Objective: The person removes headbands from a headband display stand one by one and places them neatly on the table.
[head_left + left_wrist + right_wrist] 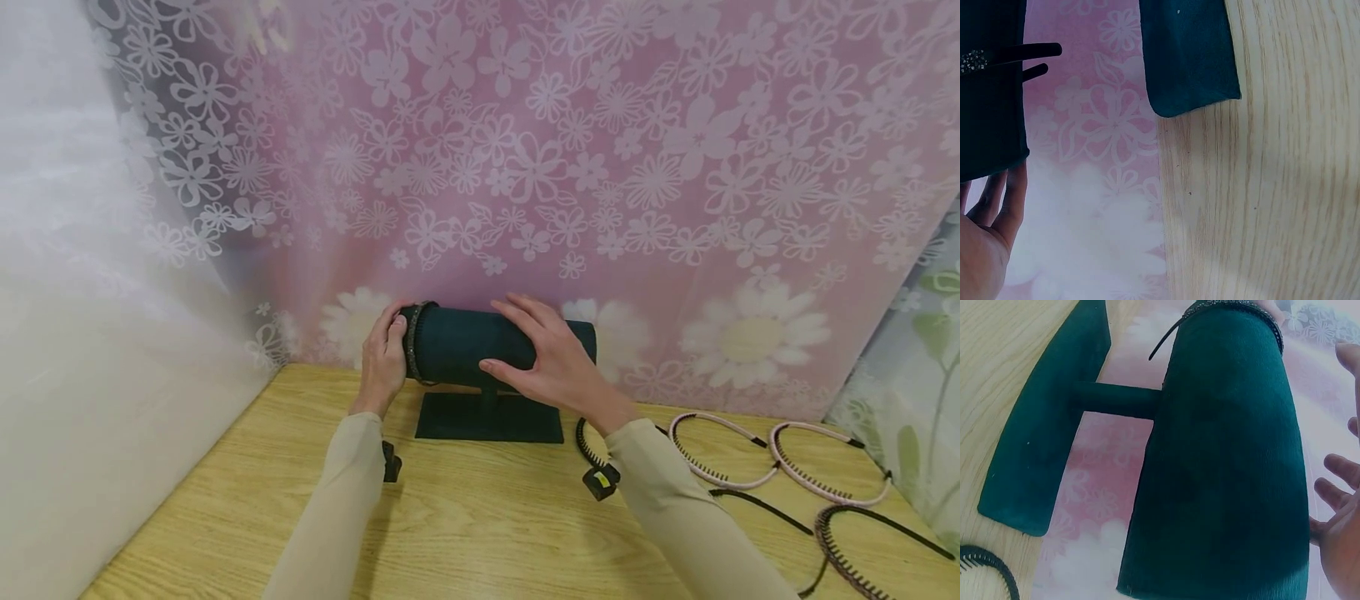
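Note:
A dark green headband display stand (pixel 468 350) has a thick padded roll on a short post over a flat base (pixel 487 421). Round the roll's left end sits a glittery dark headband (pixel 413 342), its two tips (pixel 1044 50) sticking out below. With fingers and thumb at that same end, my left hand (pixel 382 358) holds the roll. My right hand (pixel 551 358) is spread at the roll's right part, overlapping it in the head view. Seen from the right wrist, its fingers (pixel 1341 478) are spread beside the roll (pixel 1229 469).
On the wooden table (pixel 480 517) to the right lie several headbands, among them a pink one (pixel 675 442), another pink one (pixel 780 458) and a brown toothed one (pixel 825 533). A pink flowered curtain (pixel 525 167) hangs close behind the stand.

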Demonstrator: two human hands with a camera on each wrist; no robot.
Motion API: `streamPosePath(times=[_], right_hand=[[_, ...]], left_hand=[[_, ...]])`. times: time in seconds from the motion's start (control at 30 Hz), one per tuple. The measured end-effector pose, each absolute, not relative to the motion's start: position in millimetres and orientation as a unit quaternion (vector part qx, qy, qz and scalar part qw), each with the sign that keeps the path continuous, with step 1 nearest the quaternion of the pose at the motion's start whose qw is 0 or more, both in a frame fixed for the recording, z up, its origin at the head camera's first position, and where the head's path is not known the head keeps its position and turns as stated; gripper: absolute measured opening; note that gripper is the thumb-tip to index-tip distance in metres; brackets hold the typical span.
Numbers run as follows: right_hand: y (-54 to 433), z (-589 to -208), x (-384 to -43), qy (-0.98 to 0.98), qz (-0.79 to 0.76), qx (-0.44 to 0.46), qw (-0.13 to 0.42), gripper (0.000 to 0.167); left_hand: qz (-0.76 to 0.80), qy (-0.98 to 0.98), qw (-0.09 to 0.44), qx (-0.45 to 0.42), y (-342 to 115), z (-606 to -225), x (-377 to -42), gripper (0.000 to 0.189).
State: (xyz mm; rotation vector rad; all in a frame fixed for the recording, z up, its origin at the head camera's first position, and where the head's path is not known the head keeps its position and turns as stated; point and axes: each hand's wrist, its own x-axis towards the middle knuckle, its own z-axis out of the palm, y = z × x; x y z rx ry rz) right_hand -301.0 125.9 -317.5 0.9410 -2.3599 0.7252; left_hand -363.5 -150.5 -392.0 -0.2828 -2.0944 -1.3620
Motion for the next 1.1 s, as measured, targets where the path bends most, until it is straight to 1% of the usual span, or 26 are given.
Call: streamPosePath(times=[0.27, 0.5, 0.77, 1.1], right_hand=[[114, -317, -308, -0.865, 0.258, 0.358, 0.238, 0.079], [105, -318, -315, -0.864, 0.230, 0.370, 0.251, 0.078], [92, -316, -322, -0.875, 0.194, 0.367, 0.250, 0.078], [78, -312, -325, -0.889, 0.182, 0.358, 0.219, 0.077]], left_hand=[[-0.517, -0.792, 0.307, -0.103, -149, -391, -364, 0.046], [-0.517, -0.794, 0.302, -0.105, -149, -391, -364, 0.047], [-0.513, -0.796, 0.301, -0.113, -150, -390, -364, 0.048], [-0.505, -0.804, 0.289, -0.122, -155, -391, -364, 0.050]])
